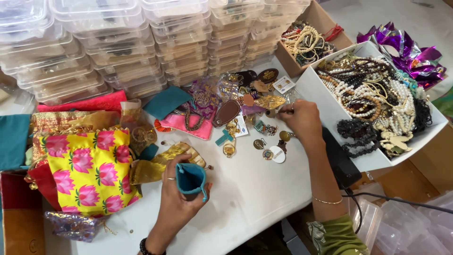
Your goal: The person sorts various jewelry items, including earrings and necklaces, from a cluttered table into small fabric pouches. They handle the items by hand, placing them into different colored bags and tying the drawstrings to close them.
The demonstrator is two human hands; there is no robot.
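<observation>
Nearest the camera, the left hand [177,200] was closed around a small teal fabric drawstring pouch [190,178], fingers wrapped about its body so that the open mouth faced up and a little right, above the white tabletop [245,193]. Just left of that hand lay a yellow cloth bag printed with pink lotus flowers [89,172], with a crumpled gold fabric pouch [155,166] touching its right edge.

Further out, the right hand [302,122] reached well apart from the left, palm down, fingertips pinched together on something too small to tell. It hovered over a scatter of small metal charms and round pendants [264,141], so the pouch sat near and left of it, across bare table.

To the right of that hand stood a white open box heaped with bead necklaces in white, brown and black [373,101]. Behind it lay a brown cardboard box of pale beads [306,42]. Farthest back rose stacks of clear lidded plastic containers [118,42]
</observation>
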